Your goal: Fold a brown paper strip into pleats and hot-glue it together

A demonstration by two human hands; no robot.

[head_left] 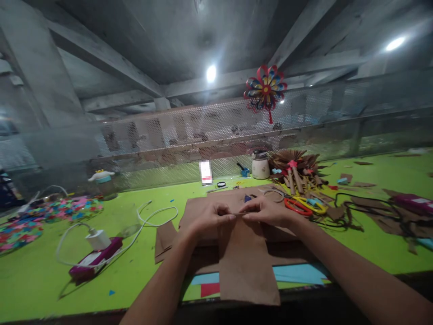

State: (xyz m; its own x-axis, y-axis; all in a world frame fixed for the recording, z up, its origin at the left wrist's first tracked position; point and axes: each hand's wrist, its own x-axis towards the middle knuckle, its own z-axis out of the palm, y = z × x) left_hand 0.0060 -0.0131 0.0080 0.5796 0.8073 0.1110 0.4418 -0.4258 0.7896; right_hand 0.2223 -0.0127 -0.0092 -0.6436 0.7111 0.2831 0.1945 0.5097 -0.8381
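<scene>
A strip of brown paper (246, 266) hangs toward me over the table's front edge. Its far end is pinched between the fingertips of my left hand (214, 217) and my right hand (265, 211), which are close together at a narrow fold. Larger brown paper sheets (199, 210) lie beneath and behind both hands. Light blue paper (297, 274) and a red piece (210, 290) stick out under the strip at the table edge. To the right of my right hand lie scissors with red handles (297, 206) and a pair with yellow handles (314, 205).
A purple power strip (96, 259) with a white plug and cable lies left. Behind are a phone (205, 172), a white bottle (260, 167) and brown paper fans (294, 164). Colourful paper stars (72, 209) lie far left; black cords (365, 205) run right. A mesh screen (162, 158) borders the green table (135, 289).
</scene>
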